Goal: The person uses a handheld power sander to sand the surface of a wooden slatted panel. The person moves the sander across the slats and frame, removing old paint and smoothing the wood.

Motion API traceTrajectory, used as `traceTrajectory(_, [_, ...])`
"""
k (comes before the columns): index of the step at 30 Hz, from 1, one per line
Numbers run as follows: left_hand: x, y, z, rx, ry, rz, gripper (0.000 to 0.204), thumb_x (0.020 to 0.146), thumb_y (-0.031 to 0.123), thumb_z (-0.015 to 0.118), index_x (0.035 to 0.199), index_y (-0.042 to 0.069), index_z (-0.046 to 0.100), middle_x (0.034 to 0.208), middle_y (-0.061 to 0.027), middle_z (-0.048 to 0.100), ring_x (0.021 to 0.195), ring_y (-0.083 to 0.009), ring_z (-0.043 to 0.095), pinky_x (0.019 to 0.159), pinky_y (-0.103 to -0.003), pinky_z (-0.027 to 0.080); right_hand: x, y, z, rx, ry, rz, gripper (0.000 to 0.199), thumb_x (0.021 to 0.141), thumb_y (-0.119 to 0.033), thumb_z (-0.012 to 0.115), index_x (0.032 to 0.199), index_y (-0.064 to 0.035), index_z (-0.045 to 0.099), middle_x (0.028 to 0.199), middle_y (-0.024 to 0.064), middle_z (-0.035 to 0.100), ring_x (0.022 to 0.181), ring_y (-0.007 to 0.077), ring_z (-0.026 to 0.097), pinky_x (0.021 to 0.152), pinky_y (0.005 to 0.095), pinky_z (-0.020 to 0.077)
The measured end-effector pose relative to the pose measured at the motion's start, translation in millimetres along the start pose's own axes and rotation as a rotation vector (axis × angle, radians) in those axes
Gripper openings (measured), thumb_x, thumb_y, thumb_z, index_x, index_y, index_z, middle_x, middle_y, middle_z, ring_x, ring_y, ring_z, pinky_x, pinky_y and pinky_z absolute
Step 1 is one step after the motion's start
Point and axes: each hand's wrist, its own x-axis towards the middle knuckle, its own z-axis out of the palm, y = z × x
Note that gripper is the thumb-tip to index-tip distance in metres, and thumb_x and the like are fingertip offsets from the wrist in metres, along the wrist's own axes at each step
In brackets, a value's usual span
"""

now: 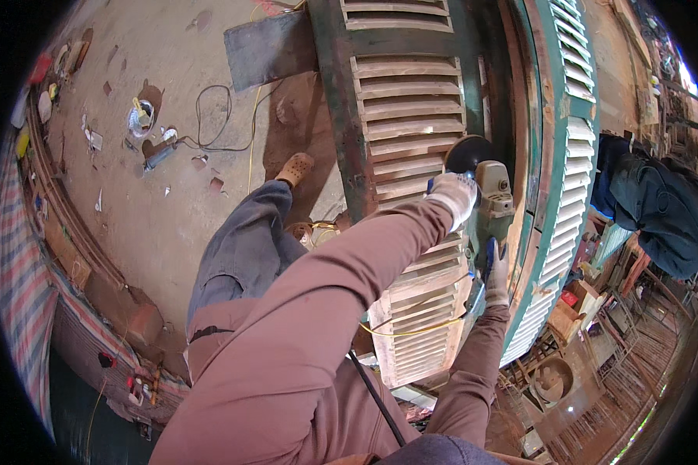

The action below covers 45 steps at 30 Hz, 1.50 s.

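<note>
Left hand (455, 197) gripping the grinder (495, 188) up front, right hand (497, 275) round its body. With 2 hands on, I'd skim the disc (468, 153) lightly across the shutter (411, 108).

The light is fairly bright over the dusty grey-beige concrete floor (186, 62), and a brownish shadow falls across it around the tan perforated clog (296, 167). At the upper right edge, a white patch is overexposed and loses its detail. The white slats of the green-framed wooden shutter (572, 186) reflect strongly, whereas the dark blue hanging clothes (659, 201) keep only faint folds. Focus is good in the centre (the thin black grinder disc (467, 155) has a clear outline), but small objects at lower right look soft. Black corners enclose the round view, and straight edges bend near its rim.
</note>
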Motion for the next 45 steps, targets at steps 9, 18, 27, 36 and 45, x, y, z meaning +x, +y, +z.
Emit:
traceTrajectory(9, [-113.1,-82.5,-51.4,-0.133,0.149,-0.307,0.029,0.084,0.023,0.056,0.098,0.0,0.065,0.099,-0.0238,0.07,0.098,-0.0379,0.068,0.087,-0.047,0.053,-48.8,-86.3,115.3,-0.453,-0.181,-0.182,0.071,0.082,-0.041,0.077,0.132,0.0008,0.048,0.119,0.018,0.064,0.107,0.0254,0.063,0.092,0.0363,0.0488])
traceTrajectory(18, [-92.0,-65.8,-36.3,-0.198,0.091,-0.232,0.03,0.081,0.022,0.063,0.099,-0.002,0.065,0.093,-0.0263,0.07,0.089,-0.0409,0.07,0.078,-0.049,0.055,-28.3,-72.3,79.8,-0.616,-0.093,-0.258,0.065,0.078,-0.035,0.081,0.127,-0.0033,0.054,0.115,0.0206,0.067,0.106,0.0297,0.065,0.09,0.0388,0.0503])
traceTrajectory(27, [15.5,-14.7,-37.2,-0.018,-0.008,-0.033,0.028,0.089,0.021,0.053,0.106,0.008,0.072,0.103,-0.018,0.073,0.094,-0.0334,0.072,0.075,-0.047,0.057,19.3,-41.8,23.0,-0.186,0.016,-0.067,0.057,0.088,-0.034,0.072,0.129,0.0004,0.053,0.117,0.0113,0.063,0.104,0.021,0.061,0.09,0.0326,0.0481])
traceTrajectory(36, [-105.3,-104.3,-73.6,-0.159,0.125,-0.314,0.029,0.087,0.028,0.058,0.098,0.003,0.068,0.095,-0.0218,0.071,0.093,-0.0363,0.07,0.082,-0.046,0.055,-27.2,-82.7,131.0,-0.5,-0.134,-0.224,0.063,0.082,-0.037,0.078,0.128,-0.0046,0.052,0.114,0.0177,0.066,0.106,0.0285,0.064,0.091,0.04,0.0482])
traceTrajectory(45, [-91.5,-88.3,-67.9,-0.27,0.047,-0.348,0.028,0.084,0.024,0.061,0.096,0.0,0.068,0.091,-0.0237,0.071,0.092,-0.0367,0.071,0.08,-0.046,0.055,-18.3,-107.9,113.8,-0.591,-0.144,-0.248,0.066,0.079,-0.027,0.081,0.132,-0.0028,0.05,0.121,0.0181,0.063,0.109,0.027,0.062,0.092,0.0372,0.0494])
